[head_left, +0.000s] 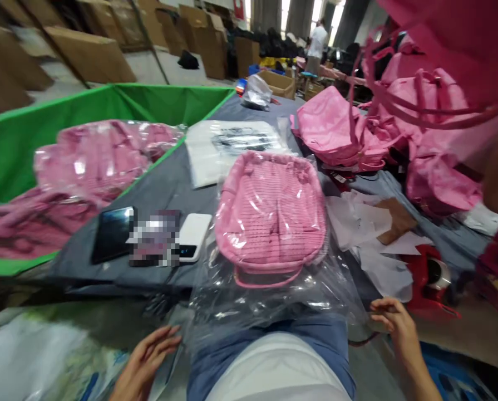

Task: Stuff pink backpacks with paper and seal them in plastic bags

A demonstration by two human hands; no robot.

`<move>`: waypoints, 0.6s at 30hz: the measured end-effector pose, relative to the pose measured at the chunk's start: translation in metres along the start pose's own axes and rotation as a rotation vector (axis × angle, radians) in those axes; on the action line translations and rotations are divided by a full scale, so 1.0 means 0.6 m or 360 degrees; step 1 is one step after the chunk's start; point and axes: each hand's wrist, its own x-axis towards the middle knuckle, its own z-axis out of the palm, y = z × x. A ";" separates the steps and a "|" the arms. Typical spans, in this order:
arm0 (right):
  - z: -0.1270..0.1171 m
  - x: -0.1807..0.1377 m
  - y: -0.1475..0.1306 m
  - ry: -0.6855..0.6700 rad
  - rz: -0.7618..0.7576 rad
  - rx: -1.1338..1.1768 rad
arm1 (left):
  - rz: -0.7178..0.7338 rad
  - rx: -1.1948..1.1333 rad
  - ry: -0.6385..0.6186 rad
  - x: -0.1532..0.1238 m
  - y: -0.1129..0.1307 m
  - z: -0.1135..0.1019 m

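Note:
A pink quilted bag [270, 211] lies inside a clear plastic sleeve [274, 295] on the grey table, the open end of the sleeve hanging over my lap. My left hand [148, 359] is low at the left edge of the sleeve, fingers stretched out and apart, touching or just beside the plastic. My right hand [397, 326] is at the right edge of the sleeve, fingers loosely curled and apart, nothing in them.
A green fabric bin [19, 139] on the left holds bagged pink bags [102, 156]. A dark phone [113, 234] and a white power bank [193, 236] lie on the table. Unbagged pink bags [336, 128] pile up right, with flat plastic sleeves [232, 147], paper and a red tape dispenser [430, 275].

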 end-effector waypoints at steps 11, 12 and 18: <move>0.077 0.079 -0.035 -0.0048 -0.0175 -0.1161 | 0.0177 0.0043 -0.0027 0.024 0.091 0.135; 0.076 0.077 -0.035 0.0005 -0.0237 -0.1239 | 0.0214 0.0093 0.0023 0.021 0.087 0.134; 0.101 0.088 -0.031 0.0042 -0.0355 -0.0951 | 0.0387 0.0363 0.0217 0.056 0.100 0.111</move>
